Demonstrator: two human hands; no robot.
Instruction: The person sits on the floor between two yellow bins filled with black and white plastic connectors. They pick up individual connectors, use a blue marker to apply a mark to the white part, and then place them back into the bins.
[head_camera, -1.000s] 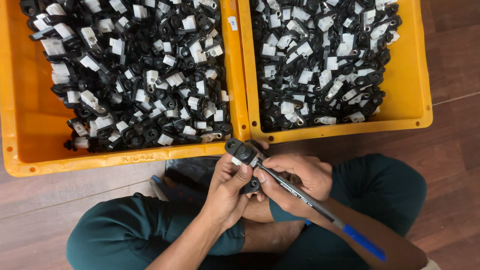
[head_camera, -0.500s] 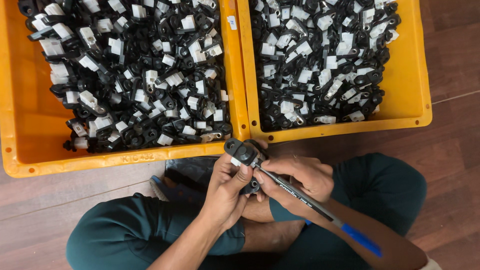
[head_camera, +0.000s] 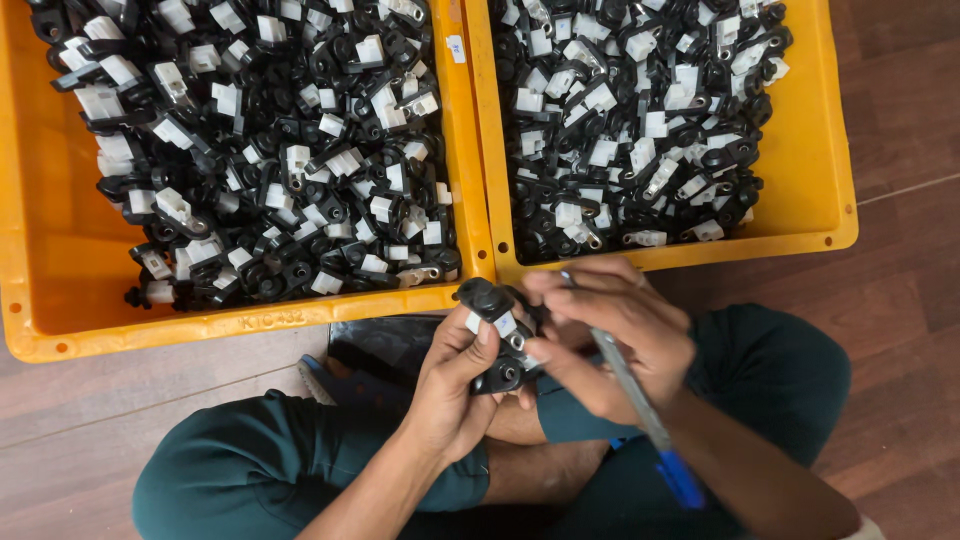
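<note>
Head view: your left hand (head_camera: 455, 385) clamps the black-and-white part (head_camera: 497, 335) above your lap, steadying it. Your right hand (head_camera: 610, 335) closes around the blue-handled tool (head_camera: 640, 410), tip near it; yellow bins (head_camera: 478, 215) lie within reach.

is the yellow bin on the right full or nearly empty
Fairly full. The right yellow bin holds a heap of black and white parts covering nearly all its floor; only a bare strip shows along its right side.

wooden floor (head_camera: 900, 130) | two yellow crates (head_camera: 470, 150) side by side, touching
</note>
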